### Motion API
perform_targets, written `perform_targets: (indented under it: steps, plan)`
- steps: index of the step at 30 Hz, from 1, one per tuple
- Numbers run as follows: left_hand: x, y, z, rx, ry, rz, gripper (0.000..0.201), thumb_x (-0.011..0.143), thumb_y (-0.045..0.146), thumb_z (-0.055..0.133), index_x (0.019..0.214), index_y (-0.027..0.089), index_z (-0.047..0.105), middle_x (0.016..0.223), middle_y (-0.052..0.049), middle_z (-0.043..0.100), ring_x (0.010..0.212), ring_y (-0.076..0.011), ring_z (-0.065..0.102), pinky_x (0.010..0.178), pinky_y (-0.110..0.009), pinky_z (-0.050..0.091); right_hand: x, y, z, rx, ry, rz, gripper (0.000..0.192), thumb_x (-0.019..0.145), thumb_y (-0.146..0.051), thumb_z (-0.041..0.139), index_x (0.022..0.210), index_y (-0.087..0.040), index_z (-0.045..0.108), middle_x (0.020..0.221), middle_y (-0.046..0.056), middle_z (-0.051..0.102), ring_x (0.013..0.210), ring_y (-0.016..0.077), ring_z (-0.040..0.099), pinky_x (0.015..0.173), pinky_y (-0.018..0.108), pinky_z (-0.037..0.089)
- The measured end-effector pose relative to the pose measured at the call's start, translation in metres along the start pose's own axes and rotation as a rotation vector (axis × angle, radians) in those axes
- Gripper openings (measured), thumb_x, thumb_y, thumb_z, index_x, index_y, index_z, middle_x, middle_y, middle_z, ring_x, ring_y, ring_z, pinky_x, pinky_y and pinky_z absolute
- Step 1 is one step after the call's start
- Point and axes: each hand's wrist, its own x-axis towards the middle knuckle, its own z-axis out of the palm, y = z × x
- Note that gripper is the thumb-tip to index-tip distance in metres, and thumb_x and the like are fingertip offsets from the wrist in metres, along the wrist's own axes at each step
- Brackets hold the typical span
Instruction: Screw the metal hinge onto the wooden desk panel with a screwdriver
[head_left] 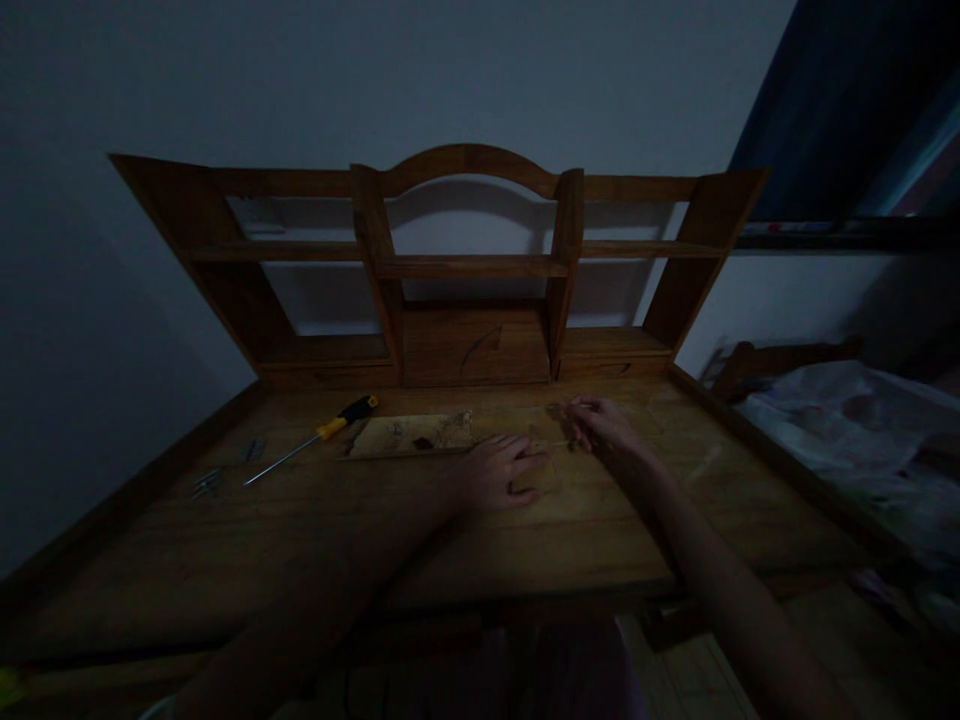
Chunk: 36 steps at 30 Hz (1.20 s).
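My left hand (499, 472) lies flat on the wooden desk (465, 550), fingers spread, at the right end of a pale flat strip (409, 433). The strip has dark stains and a ragged left end. My right hand (598, 424) is just to the right, fingers curled together in a pinch near the desk surface. What it pinches is too dark and small to make out. A thin pale line shows between the hands. Left of the strip lies a screwdriver (330, 428) with a yellow and black handle, its shaft pointing to the lower left.
Several small metal pieces (206, 482) lie at the desk's left side, with another small piece (253, 450) near the screwdriver tip. A wooden shelf unit (472, 265) stands along the back. To the right, beyond the raised desk edge, is whitish plastic sheeting (847, 415). The room is dim.
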Motion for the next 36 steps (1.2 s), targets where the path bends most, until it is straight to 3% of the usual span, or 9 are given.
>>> perform_targets:
  steps: [10, 20, 25, 31, 36]
  plan:
    - [-0.001, -0.003, 0.003, -0.003, 0.010, 0.010, 0.056, 0.090, 0.053, 0.054, 0.136, 0.022, 0.051, 0.113, -0.011, 0.056, 0.103, -0.0255, 0.054, 0.091, -0.038, 0.044, -0.001, -0.006, 0.001, 0.016, 0.047, -0.001, 0.023, 0.079, -0.039, 0.058, 0.072, -0.018, 0.056, 0.042, -0.004, 0.053, 0.028, 0.0077, 0.041, 0.030, 0.020, 0.026]
    - [0.000, -0.001, -0.007, -0.051, 0.015, -0.017, 0.062, 0.088, 0.061, 0.054, 0.137, 0.023, 0.050, 0.112, -0.011, 0.058, 0.101, -0.0257, 0.056, 0.090, -0.039, 0.045, 0.008, 0.008, -0.004, 0.026, 0.132, -0.010, 0.024, 0.079, -0.041, 0.059, 0.071, -0.018, 0.055, 0.042, -0.003, 0.053, 0.027, 0.0081, 0.040, 0.029, 0.020, 0.026]
    - [-0.001, -0.005, -0.017, -0.058, 0.134, -0.145, 0.043, 0.098, 0.046, 0.044, 0.134, 0.024, 0.053, 0.107, -0.009, 0.059, 0.102, -0.0232, 0.056, 0.091, -0.039, 0.045, 0.009, 0.016, -0.008, 0.024, 0.174, -0.034, 0.028, 0.080, -0.046, 0.056, 0.074, -0.018, 0.056, 0.043, -0.004, 0.051, 0.028, 0.0075, 0.038, 0.029, 0.020, 0.024]
    - [-0.002, -0.018, -0.009, -0.015, 0.365, -0.405, 0.033, 0.102, 0.033, 0.038, 0.121, 0.023, 0.062, 0.105, -0.007, 0.063, 0.100, -0.0201, 0.059, 0.090, -0.035, 0.046, 0.011, 0.022, -0.009, -0.004, 0.181, -0.056, 0.032, 0.081, -0.050, 0.054, 0.074, -0.019, 0.056, 0.044, -0.003, 0.051, 0.029, 0.0074, 0.037, 0.030, 0.019, 0.024]
    - [-0.006, -0.038, -0.007, 0.118, 0.375, -0.464, 0.030, 0.099, 0.027, 0.043, 0.122, 0.022, 0.061, 0.103, -0.008, 0.062, 0.098, -0.0199, 0.059, 0.089, -0.033, 0.047, 0.009, 0.018, -0.009, -0.057, 0.222, -0.088, 0.031, 0.083, -0.047, 0.052, 0.074, -0.018, 0.058, 0.043, -0.005, 0.048, 0.028, 0.0082, 0.037, 0.030, 0.020, 0.025]
